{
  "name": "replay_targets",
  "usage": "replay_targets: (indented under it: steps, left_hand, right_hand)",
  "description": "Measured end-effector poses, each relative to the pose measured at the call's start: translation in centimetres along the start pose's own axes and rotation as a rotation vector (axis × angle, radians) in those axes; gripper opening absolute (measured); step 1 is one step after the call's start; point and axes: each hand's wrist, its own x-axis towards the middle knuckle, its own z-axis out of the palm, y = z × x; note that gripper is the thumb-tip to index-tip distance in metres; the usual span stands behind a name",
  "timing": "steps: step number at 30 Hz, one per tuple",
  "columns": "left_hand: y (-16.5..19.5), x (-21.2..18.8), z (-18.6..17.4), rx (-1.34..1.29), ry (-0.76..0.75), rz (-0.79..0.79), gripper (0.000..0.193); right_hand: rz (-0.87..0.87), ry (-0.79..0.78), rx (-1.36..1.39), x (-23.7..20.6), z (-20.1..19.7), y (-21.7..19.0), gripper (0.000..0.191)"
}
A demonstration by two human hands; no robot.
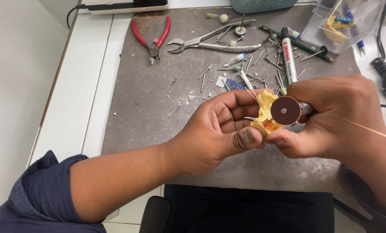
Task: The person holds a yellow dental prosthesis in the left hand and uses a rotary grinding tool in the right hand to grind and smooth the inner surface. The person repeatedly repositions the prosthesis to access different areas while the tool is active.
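Two hands meet: left hand (221,127) grips yellow dental cast (265,110); right hand (331,114) grips disc tool (285,111) against it.

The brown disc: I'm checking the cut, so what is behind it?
Behind the brown disc sits the yellow cast, held in the left hand. The disc covers the contact spot.

Matt plaster, dull disc, bright steel

The yellow dental cast (266,113) looks chalky and matt; the brown cutting disc (285,110) is flat, dull and finely grained. The grey mat (158,108) is scuffed and dusty, the forceps (210,42) polished metal, the red plier grips (152,33) glossy plastic.
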Motion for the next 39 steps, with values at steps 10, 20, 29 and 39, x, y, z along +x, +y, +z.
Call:
replay_targets:
  steps: [10, 20, 29, 39]
  left_hand:
    - [-0.04, 0.08, -0.03, 0.031, 0.016, -0.002, 0.089]
    - [0.01, 0.15, -0.01, 0.051, 0.01, 0.003, 0.089]
    - [0.11, 0.17, 0.06, 0.046, 0.017, 0.011, 0.088]
    - [-0.04, 0.14, 0.02, 0.018, -0.005, 0.03, 0.087]
  right_hand:
    - [-0.06, 0.032, 0.069, -0.07, 0.02, 0.32, 0.068]
    - [-0.026, 0.007, 0.016, -0.24, 0.16, 0.65, 0.07]
    - [-0.041, 0.025, 0.038, -0.3, 0.09, 0.76, 0.07]
    - [-0.044, 0.029, 0.001, -0.21, -0.07, 0.61, 0.071]
